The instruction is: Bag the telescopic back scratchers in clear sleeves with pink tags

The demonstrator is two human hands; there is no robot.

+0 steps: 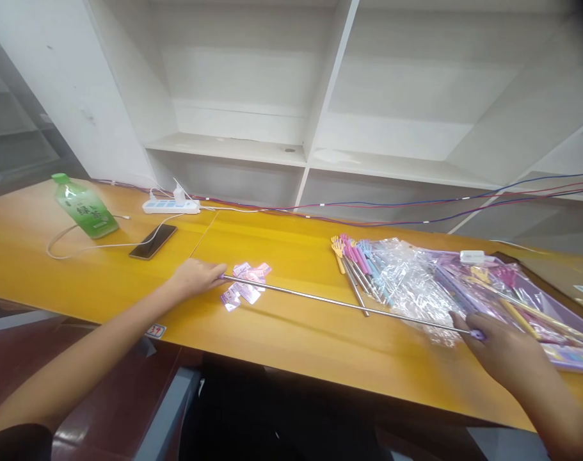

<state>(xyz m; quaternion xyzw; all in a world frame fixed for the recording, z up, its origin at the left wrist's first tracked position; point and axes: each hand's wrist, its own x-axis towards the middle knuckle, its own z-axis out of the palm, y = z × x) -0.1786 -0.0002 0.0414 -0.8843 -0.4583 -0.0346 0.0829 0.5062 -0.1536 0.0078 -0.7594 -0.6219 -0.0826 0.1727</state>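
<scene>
One long, thin metal rod (320, 298).

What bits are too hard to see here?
Head view:
- One end of the metal rod: covered by the left hand.
- Writing on the green bottle: blurred.
- Print on the purple cards: too small.
- Purple tray: cut off by the right edge.

Lilac tray (560, 307), R end of bench (295, 243): cut off by pic edge, partly behind R hand (502, 346); cards' print (247, 291) too sm.
</scene>
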